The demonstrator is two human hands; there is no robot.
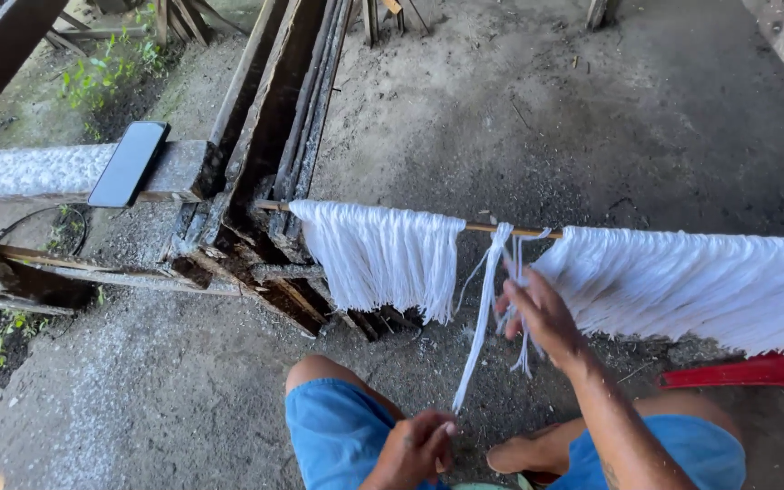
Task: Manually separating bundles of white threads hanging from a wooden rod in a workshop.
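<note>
A thin wooden rod (480,228) runs across the view with white string hanging from it. One bunch of white strands (383,254) hangs left of the middle, a wider bunch (700,281) on the right. Between them a few loose white strands (485,308) drop from the rod. My right hand (542,313) is raised just below the rod and pinches these strands near the top. My left hand (415,446) sits low by my knee, closed on the lower end of one long strand. I wear blue shorts (333,436).
A dark phone (129,164) lies on a wooden beam (183,170) at the left. A rough wooden frame (269,136) holds the rod's left end. A red plastic chair edge (764,370) shows at the right. The ground is concrete, with weeds at the top left.
</note>
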